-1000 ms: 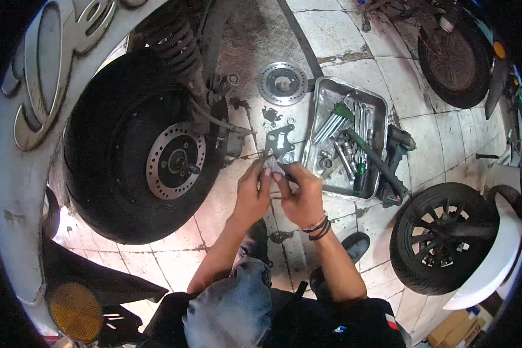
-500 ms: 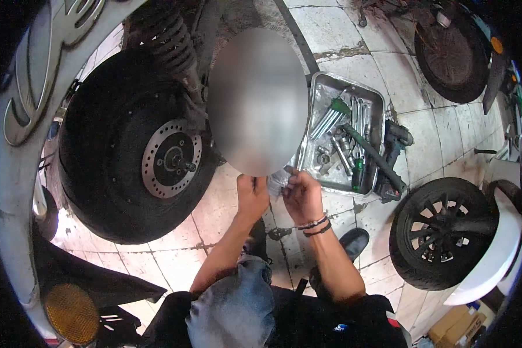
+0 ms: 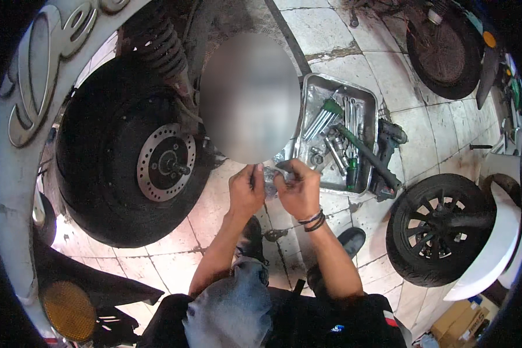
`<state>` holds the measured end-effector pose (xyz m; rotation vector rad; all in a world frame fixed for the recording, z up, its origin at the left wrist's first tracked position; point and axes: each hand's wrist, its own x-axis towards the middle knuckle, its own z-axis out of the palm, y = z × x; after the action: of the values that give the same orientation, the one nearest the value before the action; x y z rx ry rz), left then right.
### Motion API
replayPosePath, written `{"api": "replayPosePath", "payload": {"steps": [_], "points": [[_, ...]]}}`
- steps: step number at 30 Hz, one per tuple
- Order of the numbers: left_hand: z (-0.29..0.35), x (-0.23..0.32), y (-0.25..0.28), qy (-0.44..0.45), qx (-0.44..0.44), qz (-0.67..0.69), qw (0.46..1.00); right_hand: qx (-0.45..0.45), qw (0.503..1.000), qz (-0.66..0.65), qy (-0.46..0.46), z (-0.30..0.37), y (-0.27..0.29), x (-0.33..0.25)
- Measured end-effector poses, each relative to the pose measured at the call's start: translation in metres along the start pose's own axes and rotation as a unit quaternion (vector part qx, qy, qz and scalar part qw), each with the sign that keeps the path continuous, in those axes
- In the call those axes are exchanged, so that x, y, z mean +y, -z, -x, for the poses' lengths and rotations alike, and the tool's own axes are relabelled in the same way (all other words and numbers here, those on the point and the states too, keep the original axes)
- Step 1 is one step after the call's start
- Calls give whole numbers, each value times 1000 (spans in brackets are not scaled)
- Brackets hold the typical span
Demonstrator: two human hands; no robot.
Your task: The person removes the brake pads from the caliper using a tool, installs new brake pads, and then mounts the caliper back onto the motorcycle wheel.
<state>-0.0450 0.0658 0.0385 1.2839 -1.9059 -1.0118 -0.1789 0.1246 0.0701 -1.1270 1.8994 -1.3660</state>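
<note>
Between my hands is a crinkled clear plastic wrapper point(image 3: 269, 184); its contents, if any, I cannot make out. My left hand point(image 3: 247, 190) is closed, thumb and fingers pinching the wrapper's left side. On the other side my right hand point(image 3: 299, 190) grips it too, thumb bent inward and fingers curled. A blurred oval covers the area just beyond my fingertips. To the left stands a scooter's black rear tyre point(image 3: 98, 168) with a drilled brake disc point(image 3: 150, 170) at its hub.
A metal tray point(image 3: 368, 95) at the right holds wrenches, sockets and green-handled tools. Against its right side lies a cordless power tool point(image 3: 393, 134). Farther right is a loose wheel point(image 3: 397, 232) beside a white fender point(image 3: 493, 267). Cardboard boxes point(image 3: 458, 325) sit at lower right.
My right hand has turned over the wrapper, its thumb now bent inward and its back more toward me. Both hands have shifted slightly left in view, as has the whole scene.
</note>
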Motion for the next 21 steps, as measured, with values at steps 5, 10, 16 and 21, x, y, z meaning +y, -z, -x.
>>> {"api": "replayPosePath", "payload": {"steps": [5, 10, 16, 21], "points": [[0, 15, 4, -15, -13, 24, 1000, 0, 999, 7, -54, 2, 2, 18], [3, 11, 10, -40, -14, 52, 998, -128, 909, -317, -239, -4, 4, 35], [-3, 28, 24, -75, 30, 76, 994, -164, 937, -226, -209, 50, -33, 62], [-26, 38, 15, -40, 6, 151, 988, -124, 963, -178, -159, 52, -19, 94]]}}
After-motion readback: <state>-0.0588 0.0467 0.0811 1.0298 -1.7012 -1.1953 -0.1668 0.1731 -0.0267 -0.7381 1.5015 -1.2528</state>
